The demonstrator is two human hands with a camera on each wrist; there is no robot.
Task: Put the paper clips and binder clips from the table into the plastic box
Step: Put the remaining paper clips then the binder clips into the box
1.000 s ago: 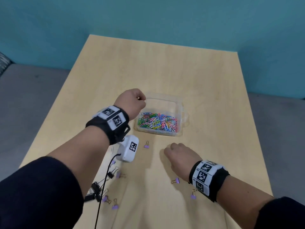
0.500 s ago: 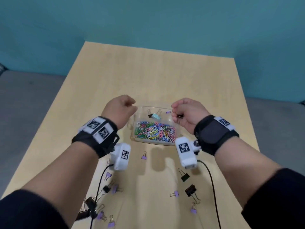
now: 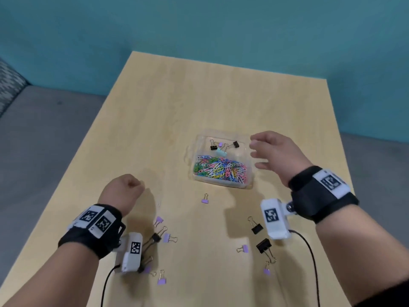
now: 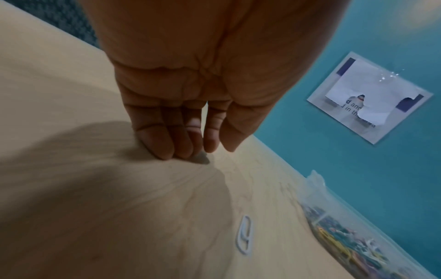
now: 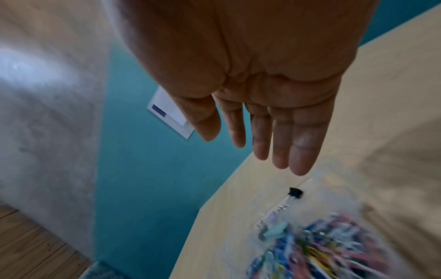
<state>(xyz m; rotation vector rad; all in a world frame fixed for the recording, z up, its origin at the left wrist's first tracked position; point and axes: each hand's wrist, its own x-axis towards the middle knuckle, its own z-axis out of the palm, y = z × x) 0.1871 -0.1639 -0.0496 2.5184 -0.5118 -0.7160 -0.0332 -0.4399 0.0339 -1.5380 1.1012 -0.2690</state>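
Note:
The clear plastic box [image 3: 192, 156] stands mid-table, holding a heap of coloured paper clips [image 3: 221, 169] and a few binder clips, among them a black one [image 3: 235, 144] [image 5: 295, 192]. My right hand [image 3: 254, 151] [image 5: 238, 145] hovers at the box's right rim with fingers spread and nothing in it. My left hand [image 3: 135, 185] [image 4: 205, 149] is left of the box, fingers pointing down with their tips on the wood, holding nothing. A white paper clip [image 4: 244, 236] lies on the table between that hand and the box [image 4: 358, 236].
Several binder clips lie loose on the near table: a purple one [image 3: 205, 199] just before the box, a purple and black cluster [image 3: 163, 237] under my left wrist, two black ones [image 3: 256, 228] and purple ones [image 3: 243, 248] under my right wrist. Table edges lie left and right.
My right hand has opened, and the black binder clip it pinched now lies in the box. My left hand has drawn back from the box, down and left to the tabletop.

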